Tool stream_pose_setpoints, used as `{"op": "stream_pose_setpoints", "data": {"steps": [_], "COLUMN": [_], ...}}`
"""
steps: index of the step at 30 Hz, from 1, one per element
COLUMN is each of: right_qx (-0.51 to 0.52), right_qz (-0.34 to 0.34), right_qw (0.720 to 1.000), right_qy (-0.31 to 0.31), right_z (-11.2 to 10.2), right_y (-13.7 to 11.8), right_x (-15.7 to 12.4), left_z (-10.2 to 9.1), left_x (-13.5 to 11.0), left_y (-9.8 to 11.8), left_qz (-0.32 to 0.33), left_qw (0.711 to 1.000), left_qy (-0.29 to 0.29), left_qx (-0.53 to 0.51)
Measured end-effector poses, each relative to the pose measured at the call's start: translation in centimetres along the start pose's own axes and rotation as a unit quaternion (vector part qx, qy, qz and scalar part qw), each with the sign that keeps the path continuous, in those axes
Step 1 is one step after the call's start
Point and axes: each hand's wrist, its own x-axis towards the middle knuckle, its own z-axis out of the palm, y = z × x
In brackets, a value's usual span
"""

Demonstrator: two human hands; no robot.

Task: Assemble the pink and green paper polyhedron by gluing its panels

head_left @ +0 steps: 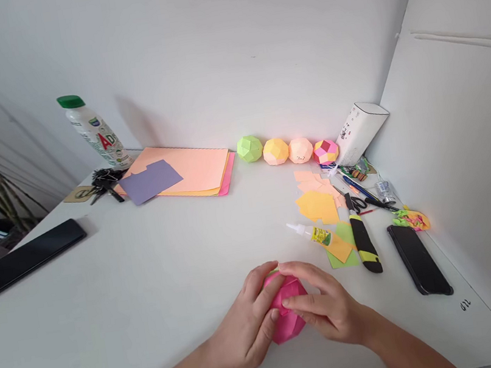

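From my distant place I see the left hand point(245, 322) and the right hand point(333, 306) both grasping the pink paper ball point(290, 325), above the near part of the bench point(155, 320). I cannot tell if it touches the surface. If the hands press too strongly, I think the thin faces could bend inward, or a seam could open. The glue bottle point(321, 235) lies near, beyond the right hand; knocked by that hand, it could roll away.
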Motion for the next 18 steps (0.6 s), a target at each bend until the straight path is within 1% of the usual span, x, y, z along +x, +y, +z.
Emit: {"op": "stream_pose_setpoints", "data": {"steps": [5, 18], "right_qx": [0.004, 0.014], "right_qz": [0.01, 0.012], "right_qw": [1.0, 1.0], "right_qy": [-0.004, -0.003], "right_z": [-0.04, -0.07], "right_y": [0.13, -0.04], "right_x": [-0.04, 0.04], "left_z": [0.22, -0.14], "left_x": [-0.1, 0.3], "left_y": [-0.4, -0.05], "left_qz": [0.004, 0.015], "left_qw": [1.0, 1.0], "left_qy": [-0.01, -0.004], "left_qx": [0.001, 0.013]}}
